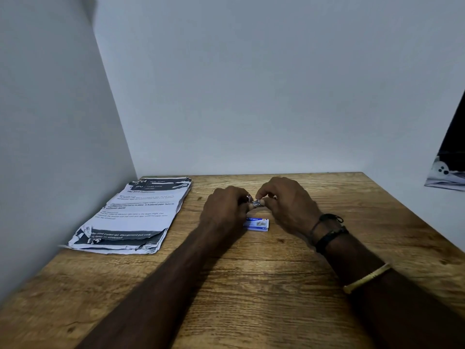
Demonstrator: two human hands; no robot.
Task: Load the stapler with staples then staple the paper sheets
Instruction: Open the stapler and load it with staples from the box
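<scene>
Fingers [264, 192] of left hand [221, 210], right hand [289, 207], pinching stapler [255, 203]

Metal item [256, 203] mostly hidden
Pinched between left hand [225, 210] and right hand [286, 207], too small to identify; dark object [450, 157] at 3 o'clock cropped by frame edge.

The wooden table [251, 285] is warm brown, streaked with darker grain and a few dark knots. The paper sheets [141, 210] are white with black print and broad black bands across top and bottom. The staple box [256, 224] is blue and white. The small metal piece [256, 203] is shiny silver. The cord bracelets [329, 233] are black; the bangle [367, 277] is gold. The walls [251, 84] are pale bluish grey.
</scene>
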